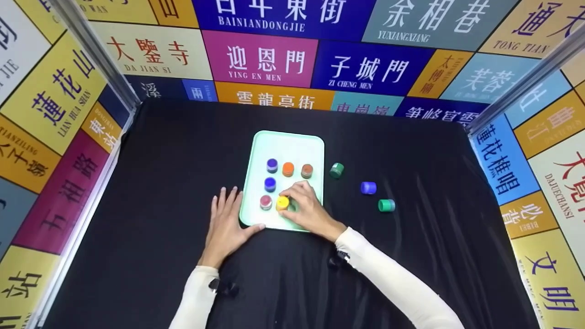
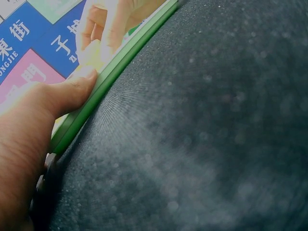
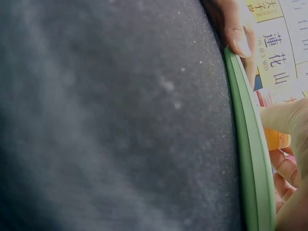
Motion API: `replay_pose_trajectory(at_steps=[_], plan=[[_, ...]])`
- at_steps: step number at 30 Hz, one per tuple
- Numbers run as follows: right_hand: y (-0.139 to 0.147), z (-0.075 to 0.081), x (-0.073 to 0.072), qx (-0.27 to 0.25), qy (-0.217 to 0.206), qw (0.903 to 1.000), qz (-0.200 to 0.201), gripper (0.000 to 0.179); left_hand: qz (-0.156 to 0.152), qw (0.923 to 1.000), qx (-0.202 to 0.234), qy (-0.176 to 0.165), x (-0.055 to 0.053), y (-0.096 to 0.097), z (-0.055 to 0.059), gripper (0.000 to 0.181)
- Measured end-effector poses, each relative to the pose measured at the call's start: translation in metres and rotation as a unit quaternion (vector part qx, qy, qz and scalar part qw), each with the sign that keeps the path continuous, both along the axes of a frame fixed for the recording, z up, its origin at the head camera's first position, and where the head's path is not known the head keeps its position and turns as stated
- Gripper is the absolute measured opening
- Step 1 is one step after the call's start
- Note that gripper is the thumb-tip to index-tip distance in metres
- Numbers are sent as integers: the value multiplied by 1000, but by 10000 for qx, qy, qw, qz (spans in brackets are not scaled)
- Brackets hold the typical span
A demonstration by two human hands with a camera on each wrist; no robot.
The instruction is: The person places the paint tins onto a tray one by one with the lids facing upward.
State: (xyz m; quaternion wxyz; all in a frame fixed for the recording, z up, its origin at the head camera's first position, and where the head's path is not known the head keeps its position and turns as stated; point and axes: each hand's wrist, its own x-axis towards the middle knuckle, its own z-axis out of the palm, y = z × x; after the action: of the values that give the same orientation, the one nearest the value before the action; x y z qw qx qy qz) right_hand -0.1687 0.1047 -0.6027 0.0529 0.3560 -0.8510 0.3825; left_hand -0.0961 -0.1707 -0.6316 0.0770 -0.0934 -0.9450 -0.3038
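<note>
1. Pinching the yellow jar [image 1: 283, 202] between thumb and fingers, the right hand [image 1: 313, 213] sits just below the centre of the frame, over the lower part of the tray [image 1: 292, 145].
2. The left hand [image 1: 226, 236] is at the tray's lower left corner in the head view, its fingers extended and slightly spread, the thumb on the rim.
3. The pale green tray, shallow with rounded corners, lies at the centre of the frame and holds six small jars, counting the yellow one in the fingers.
4. Across its middle, from left to right, stand a purple jar [image 1: 272, 165], an orange jar [image 1: 288, 169] and a brown jar [image 1: 306, 171].
5. Below the purple one is a blue jar [image 1: 269, 184]; lower still, a dark pink jar [image 1: 265, 202] stands just left of the yellow one.
6. Right of the tray, on the black-covered surface [image 1: 169, 173], are a dark green jar [image 1: 337, 170], a second blue jar [image 1: 368, 188] and a brighter green jar [image 1: 386, 205], the last two on their sides.
7. What the jars contain is too small to tell.
</note>
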Motion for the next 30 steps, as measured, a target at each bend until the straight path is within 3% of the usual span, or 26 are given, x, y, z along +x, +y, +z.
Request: replay_pose_trajectory(at_steps=[7, 15, 21, 30], plan=[[1, 2, 2, 35, 179, 9998, 45, 39, -13, 10000, 5, -19, 0, -1, 2, 117], [7, 4, 5, 71, -106, 9999, 90, 47, -10, 10000, 8, -65, 0, -1, 1, 117], [23, 9, 9, 138, 7, 9999, 23, 56, 0, 10000, 18, -53, 0, 0, 0, 118], [53, 11, 9, 18, 80, 9998, -200, 53, -10, 10000, 89, 3, 1, -1, -2, 117]])
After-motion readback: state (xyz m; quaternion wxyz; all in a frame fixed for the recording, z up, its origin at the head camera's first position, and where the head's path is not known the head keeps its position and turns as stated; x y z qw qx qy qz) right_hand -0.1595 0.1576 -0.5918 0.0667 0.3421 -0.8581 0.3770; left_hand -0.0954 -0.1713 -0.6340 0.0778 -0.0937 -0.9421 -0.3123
